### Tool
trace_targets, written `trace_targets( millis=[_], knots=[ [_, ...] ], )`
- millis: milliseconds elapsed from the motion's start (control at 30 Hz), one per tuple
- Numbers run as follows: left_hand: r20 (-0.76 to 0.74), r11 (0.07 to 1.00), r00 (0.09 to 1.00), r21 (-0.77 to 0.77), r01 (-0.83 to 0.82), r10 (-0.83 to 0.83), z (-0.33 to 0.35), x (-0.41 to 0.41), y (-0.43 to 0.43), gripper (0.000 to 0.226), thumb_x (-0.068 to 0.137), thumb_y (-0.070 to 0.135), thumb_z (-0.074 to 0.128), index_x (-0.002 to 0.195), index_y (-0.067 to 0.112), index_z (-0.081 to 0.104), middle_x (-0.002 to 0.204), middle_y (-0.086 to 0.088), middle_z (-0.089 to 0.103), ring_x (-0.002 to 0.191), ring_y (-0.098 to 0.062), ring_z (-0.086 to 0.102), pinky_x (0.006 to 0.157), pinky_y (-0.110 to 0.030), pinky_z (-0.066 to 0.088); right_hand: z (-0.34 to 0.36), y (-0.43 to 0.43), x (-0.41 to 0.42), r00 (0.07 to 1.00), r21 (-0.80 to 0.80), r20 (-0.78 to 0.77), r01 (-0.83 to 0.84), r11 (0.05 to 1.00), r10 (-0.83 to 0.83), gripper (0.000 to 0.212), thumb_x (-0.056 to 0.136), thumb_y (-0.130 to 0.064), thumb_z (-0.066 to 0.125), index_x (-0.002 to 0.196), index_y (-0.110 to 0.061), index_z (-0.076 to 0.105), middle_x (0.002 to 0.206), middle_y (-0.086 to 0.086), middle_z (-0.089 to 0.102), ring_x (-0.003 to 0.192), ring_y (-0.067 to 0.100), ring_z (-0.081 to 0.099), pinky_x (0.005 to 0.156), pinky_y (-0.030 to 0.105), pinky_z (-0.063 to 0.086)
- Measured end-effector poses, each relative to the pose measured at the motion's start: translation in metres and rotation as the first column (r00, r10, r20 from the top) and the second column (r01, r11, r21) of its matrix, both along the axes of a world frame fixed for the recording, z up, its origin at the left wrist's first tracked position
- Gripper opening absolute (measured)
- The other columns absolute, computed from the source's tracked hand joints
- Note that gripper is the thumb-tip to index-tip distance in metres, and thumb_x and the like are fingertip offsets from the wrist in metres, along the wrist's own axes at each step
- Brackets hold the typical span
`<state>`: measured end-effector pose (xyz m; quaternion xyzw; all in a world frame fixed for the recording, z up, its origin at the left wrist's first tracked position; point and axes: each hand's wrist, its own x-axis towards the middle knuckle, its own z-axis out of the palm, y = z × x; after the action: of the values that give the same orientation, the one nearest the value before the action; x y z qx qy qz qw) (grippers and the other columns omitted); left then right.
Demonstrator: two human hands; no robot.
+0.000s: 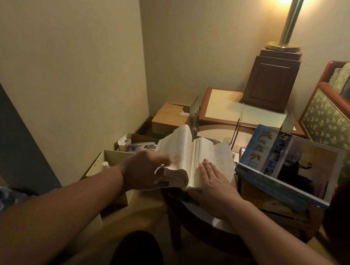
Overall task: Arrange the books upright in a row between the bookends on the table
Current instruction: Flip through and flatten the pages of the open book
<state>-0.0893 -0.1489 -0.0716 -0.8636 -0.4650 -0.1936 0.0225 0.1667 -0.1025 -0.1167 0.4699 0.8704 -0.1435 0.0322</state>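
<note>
left hand [144, 169] grips the open paperback's [188, 155] left pages; right hand [212, 178] lies flat on its right page.

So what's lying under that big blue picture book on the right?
The blue picture book rests tilted on other books; an orange-covered book shows just below it. How many more lie underneath is hidden by its cover.

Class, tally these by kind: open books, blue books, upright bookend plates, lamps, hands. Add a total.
open book: 1
blue book: 1
bookend plates: 3
lamp: 1
hands, left hand and right hand: 2
Total: 8
</note>
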Motion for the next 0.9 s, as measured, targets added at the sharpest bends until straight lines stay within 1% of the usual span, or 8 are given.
trace_targets(
  millis=[67, 167, 300, 400, 500, 567, 667, 900],
  knots=[
    [0.026, 0.998, 0.999, -0.048, -0.041, 0.042, 0.002, 0.007, 0.001, 0.061, 0.085, 0.008, 0.072, 0.139, 0.020, 0.046, 0.114, -0.010, 0.073, 0.092, -0.024, 0.075, 0.070, -0.034, 0.064, 0.001, -0.001, 0.000, 1.000, 0.009, 0.003, -0.004, 1.000, 0.004, 0.097, 0.097, -0.068, 0.040, 0.161, -0.018, -0.014, 0.169, 0.003, -0.019, 0.154, 0.020, -0.019, 0.127, 0.043, -0.005],
    [-0.175, 0.999, 0.984, -0.023, -0.026, 0.021, 0.001, 0.012, 0.010, 0.092, 0.086, 0.012, 0.074, 0.157, 0.032, 0.021, 0.119, -0.013, 0.064, 0.090, -0.024, 0.067, 0.073, -0.034, 0.062, 0.002, -0.002, 0.001, 1.000, 0.016, 0.000, -0.008, 1.000, 0.008, 0.097, 0.098, -0.068, 0.040, 0.161, -0.018, -0.013, 0.169, 0.003, -0.019, 0.154, 0.020, -0.020, 0.126, 0.043, -0.006],
    [-0.304, 0.997, 0.949, 0.039, -0.070, 0.078, -0.001, 0.015, 0.011, 0.082, 0.085, 0.024, 0.078, 0.153, 0.035, 0.034, 0.123, -0.012, 0.052, 0.103, -0.023, 0.053, 0.082, -0.040, 0.059, 0.003, -0.002, 0.002, 1.000, 0.008, 0.007, -0.013, 1.000, 0.013, 0.096, 0.098, -0.067, 0.040, 0.161, -0.019, -0.014, 0.169, 0.002, -0.020, 0.154, 0.020, -0.020, 0.126, 0.043, -0.006],
    [-0.305, 0.990, 0.943, 0.086, -0.108, 0.130, 0.003, 0.013, 0.007, 0.073, 0.081, 0.023, 0.080, 0.145, 0.030, 0.045, 0.143, -0.011, 0.042, 0.132, -0.033, 0.039, 0.098, -0.053, 0.050, 0.002, -0.004, 0.002, 1.000, 0.015, -0.012, -0.015, 1.000, 0.015, 0.095, 0.098, -0.066, 0.041, 0.161, -0.019, -0.013, 0.169, 0.003, -0.020, 0.154, 0.020, -0.020, 0.124, 0.040, -0.009],
    [-0.337, 0.989, 0.931, 0.004, -0.148, 0.141, 0.003, 0.012, 0.006, 0.062, 0.083, 0.030, 0.078, 0.138, 0.026, 0.049, 0.162, -0.004, 0.029, 0.152, -0.031, 0.021, 0.112, -0.059, 0.039, 0.001, -0.004, 0.002, 1.000, 0.021, -0.016, -0.013, 1.000, 0.013, 0.094, 0.099, -0.065, 0.040, 0.161, -0.019, -0.012, 0.169, 0.002, -0.020, 0.153, 0.020, -0.020, 0.122, 0.040, -0.009],
    [-0.337, 0.981, 0.929, -0.055, -0.185, 0.156, 0.001, 0.012, 0.005, 0.063, 0.084, 0.029, 0.079, 0.138, 0.024, 0.048, 0.163, -0.001, 0.031, 0.154, -0.027, 0.020, 0.114, -0.058, 0.037, 0.002, -0.004, 0.001, 1.000, 0.017, -0.006, -0.011, 1.000, 0.011, 0.093, 0.099, -0.066, 0.039, 0.161, -0.018, -0.012, 0.169, 0.003, -0.020, 0.154, 0.020, -0.020, 0.122, 0.039, -0.010],
    [-0.339, 0.964, 0.923, -0.123, -0.236, 0.182, 0.001, 0.016, 0.000, 0.061, 0.085, 0.014, 0.077, 0.138, 0.017, 0.048, 0.158, -0.006, 0.040, 0.150, -0.025, 0.029, 0.119, -0.045, 0.035, 0.003, -0.004, -0.001, 1.000, 0.017, -0.008, -0.005, 1.000, 0.005, 0.094, 0.099, -0.067, 0.038, 0.161, -0.017, -0.011, 0.169, 0.004, -0.019, 0.154, 0.020, -0.019, 0.118, 0.036, -0.011],
    [-0.329, 0.917, 0.916, -0.245, -0.316, 0.228, -0.014, 0.029, -0.009, 0.067, 0.086, 0.005, 0.073, 0.142, 0.021, 0.038, 0.148, -0.006, 0.042, 0.133, -0.027, 0.049, 0.101, -0.036, 0.053, 0.003, -0.006, -0.006, 1.000, 0.021, 0.014, 0.006, 1.000, -0.006, 0.099, 0.098, -0.068, 0.043, 0.161, -0.016, -0.012, 0.168, 0.005, -0.021, 0.154, 0.021, -0.020, 0.117, 0.037, -0.011]
  ],
)
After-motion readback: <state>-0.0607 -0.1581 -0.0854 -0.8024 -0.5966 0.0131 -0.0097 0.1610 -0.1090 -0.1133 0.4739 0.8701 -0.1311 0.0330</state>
